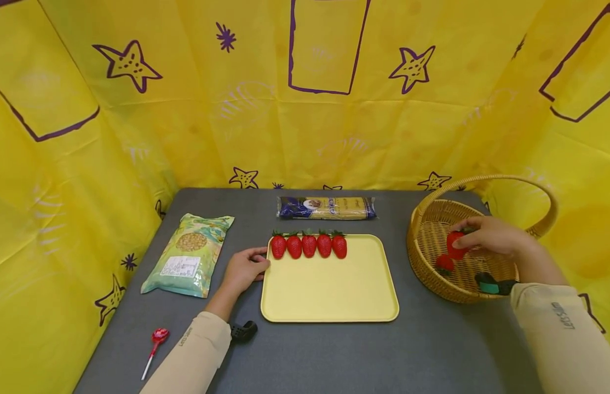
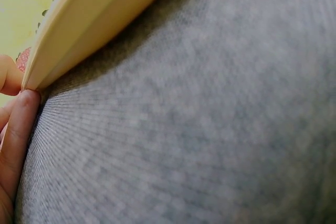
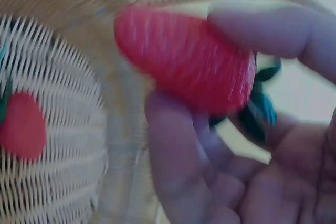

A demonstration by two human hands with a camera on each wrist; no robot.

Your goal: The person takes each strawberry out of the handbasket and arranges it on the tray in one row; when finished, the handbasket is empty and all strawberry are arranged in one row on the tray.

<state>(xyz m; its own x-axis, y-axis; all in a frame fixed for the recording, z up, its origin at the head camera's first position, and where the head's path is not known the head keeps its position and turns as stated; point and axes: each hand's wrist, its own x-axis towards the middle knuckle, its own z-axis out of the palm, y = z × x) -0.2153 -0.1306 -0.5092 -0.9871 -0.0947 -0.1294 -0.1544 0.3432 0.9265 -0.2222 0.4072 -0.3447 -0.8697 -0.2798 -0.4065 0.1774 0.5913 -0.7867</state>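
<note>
With thumb and fingers, my right hand [image 1: 492, 236] pinches a red strawberry [image 3: 184, 59] with green leaves, above the wicker basket [image 1: 428, 276]. Another strawberry [image 1: 444, 264] lies in the basket, left of that hand in the right wrist view. At the left side of the pale yellow tray [image 1: 329, 290], my left hand [image 1: 245, 268] pinches the rim near its upper corner. The left wrist view shows a fingertip [image 2: 29, 98] against the rim; most of that hand is out of frame. Several strawberries [image 1: 309, 246] stand in a row along the tray's far edge, leaves pointing away.
Behind the tray lies a pack of noodles or pasta [image 1: 329, 208]. A green printed bag [image 1: 189, 254] is to the left, with a red lollipop [image 1: 154, 350] nearer the front. The basket's tall handle [image 1: 487, 178] arches over it. Yellow cloth [image 1: 305, 137] surrounds the grey table [image 1: 334, 355].
</note>
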